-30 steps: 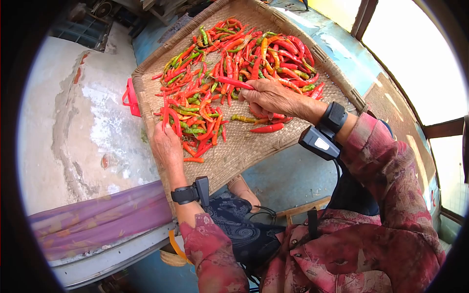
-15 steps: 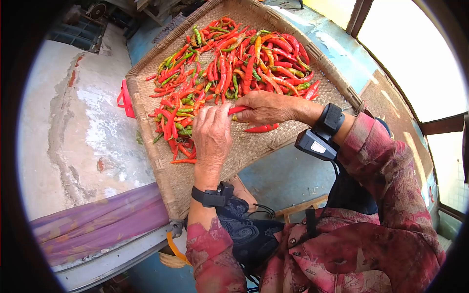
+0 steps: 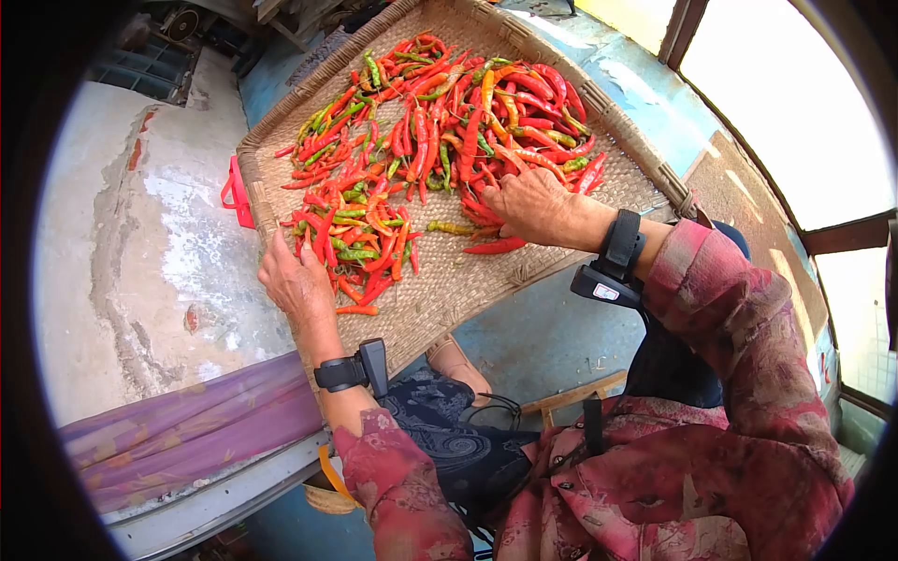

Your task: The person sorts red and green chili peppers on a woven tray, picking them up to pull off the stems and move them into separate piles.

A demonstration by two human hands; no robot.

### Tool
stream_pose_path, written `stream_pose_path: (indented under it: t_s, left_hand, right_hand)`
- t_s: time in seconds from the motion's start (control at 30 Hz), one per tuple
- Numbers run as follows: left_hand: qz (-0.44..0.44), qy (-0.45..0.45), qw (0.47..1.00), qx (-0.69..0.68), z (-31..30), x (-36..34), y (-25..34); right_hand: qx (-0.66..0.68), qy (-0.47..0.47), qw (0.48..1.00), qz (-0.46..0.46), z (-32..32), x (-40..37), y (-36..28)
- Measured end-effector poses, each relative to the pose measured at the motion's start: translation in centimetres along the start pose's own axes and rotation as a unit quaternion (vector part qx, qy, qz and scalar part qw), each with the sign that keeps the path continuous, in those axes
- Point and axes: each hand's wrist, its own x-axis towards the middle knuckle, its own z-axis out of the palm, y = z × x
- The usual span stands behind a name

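Left hand [image 3: 301, 285], fingers bent beside the small heap of peppers [image 3: 360, 245] on the woven tray [image 3: 440, 299]; could not tell whether they pinched any, and a sideways brush risked pushing some over the rim. One red pepper [image 3: 494, 246] lay near the tray's near edge, just beside the right hand [image 3: 541, 208], where a knock might have rolled it off. Right fingers bent at the large heap [image 3: 510, 117], grip unclear; a hard tug could have spilled peppers into the gap.
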Motion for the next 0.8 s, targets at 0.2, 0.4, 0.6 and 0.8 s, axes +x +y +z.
stream_pose_path:
  t_s: [0.2, 0.4, 0.6, 0.8]
  left_hand:
    - [0.124, -0.025, 0.978, -0.165, -0.8, -0.8, 5.0]
    - [0.064, -0.237, 0.853, -0.461, 0.2, -3.5, 9.2]
    - [-0.014, -0.308, 0.763, -0.568, -0.2, -4.4, 11.1]
    - [-0.051, -0.333, 0.688, -0.642, 0.1, -4.5, 10.9]
  right_hand:
    - [-0.012, -0.006, 1.0, -0.002, -0.6, 1.0, 0.4]
    - [0.232, 0.054, 0.971, 0.036, -4.0, 1.7, 1.6]
    - [0.51, -0.013, 0.86, 0.007, -4.1, 1.6, -0.4]
    - [0.566, -0.016, 0.824, -0.009, -3.1, 1.9, -1.1]
